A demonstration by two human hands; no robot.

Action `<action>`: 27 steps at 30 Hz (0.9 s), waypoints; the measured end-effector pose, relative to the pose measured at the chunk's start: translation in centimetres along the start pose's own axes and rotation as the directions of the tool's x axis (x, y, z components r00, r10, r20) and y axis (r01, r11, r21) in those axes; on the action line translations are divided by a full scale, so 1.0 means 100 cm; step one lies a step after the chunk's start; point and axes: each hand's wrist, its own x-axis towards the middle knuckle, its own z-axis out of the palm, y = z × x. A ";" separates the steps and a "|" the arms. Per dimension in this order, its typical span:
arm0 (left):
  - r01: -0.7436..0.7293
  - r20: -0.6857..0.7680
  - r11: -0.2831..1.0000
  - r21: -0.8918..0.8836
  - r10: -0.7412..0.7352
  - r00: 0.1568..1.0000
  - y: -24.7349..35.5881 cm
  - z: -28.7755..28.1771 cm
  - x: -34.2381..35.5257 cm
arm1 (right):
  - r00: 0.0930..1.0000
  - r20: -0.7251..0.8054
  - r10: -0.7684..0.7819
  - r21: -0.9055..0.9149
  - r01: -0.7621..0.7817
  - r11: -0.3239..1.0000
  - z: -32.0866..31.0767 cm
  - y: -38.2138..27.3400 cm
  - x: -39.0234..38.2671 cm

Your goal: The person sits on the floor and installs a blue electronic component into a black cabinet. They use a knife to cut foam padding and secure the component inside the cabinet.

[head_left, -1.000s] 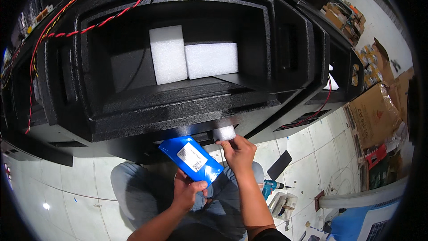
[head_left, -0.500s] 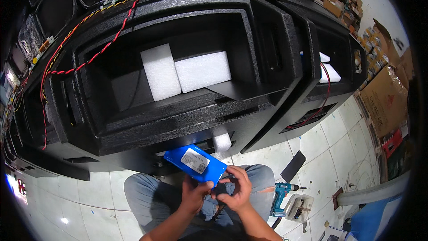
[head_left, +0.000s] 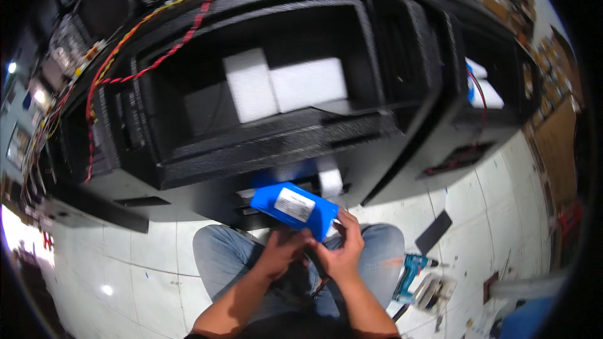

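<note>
A flat blue battery pack [head_left: 270,199] with a white label is held tilted above my lap, close to the front of a black speaker cabinet [head_left: 195,198]. My left hand [head_left: 286,252] is closed at its lower edge, the thumb near the bottom corner. My right hand [head_left: 343,248] grips the pack's right end, with fingers curled over the corner and the thumb underneath. The pack and the hands hide part of an opening in the cabinet's lower front. A white foam block [head_left: 330,183] sticks out of that opening.
Two white foam pieces [head_left: 251,85] lie in the cabinet's upper recess. Twisted red and yellow wires [head_left: 151,70] run along its left side. On the tiled floor at right are a teal drill [head_left: 409,276], a dark flat plate [head_left: 433,232] and a small bin [head_left: 434,293].
The view has shifted, so the scene sits further right and slightly higher. My right hand has closed more around the pack's right end, its thumb now meeting the left hand's.
</note>
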 end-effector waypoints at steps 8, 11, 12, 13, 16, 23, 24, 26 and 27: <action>-0.540 0.345 -0.035 0.841 0.804 0.485 0.093 -0.015 -0.049 | 0.987 -0.010 -0.160 -0.127 0.157 0.979 0.012 -0.001 0.008; -0.453 0.600 -0.431 0.781 0.719 0.351 0.171 0.015 -0.042 | 0.963 0.005 -0.268 -0.231 0.262 0.937 0.010 0.002 0.014; -0.436 0.644 -0.487 0.757 0.665 0.378 0.185 0.026 -0.031 | 0.957 -0.003 -0.291 -0.235 0.282 0.930 0.008 0.003 0.016; -0.405 0.702 -0.574 0.712 0.594 0.393 0.193 0.036 -0.022 | 0.953 -0.011 -0.302 -0.241 0.291 0.926 0.007 0.003 0.017; -0.336 0.715 -0.653 0.679 0.482 0.507 0.203 0.064 -0.008 | 0.951 0.011 -0.309 -0.227 0.303 0.925 0.008 -0.002 0.021; -0.140 0.558 -0.641 0.755 0.514 0.652 0.185 0.081 0.023 | 0.962 0.013 -0.274 -0.198 0.271 0.942 0.003 -0.002 0.025; -0.076 0.545 -0.658 0.749 0.548 0.635 0.175 0.086 0.024 | 0.967 0.017 -0.256 -0.195 0.254 0.947 0.004 -0.002 0.024; -0.001 0.523 -0.667 0.745 0.583 0.622 0.163 0.092 0.026 | 0.975 0.027 -0.222 -0.185 0.223 0.957 0.005 -0.002 0.022; 0.009 0.515 -0.664 0.748 0.587 0.625 0.160 0.095 0.028 | 0.974 0.014 -0.227 -0.178 0.226 0.958 0.006 0.000 0.021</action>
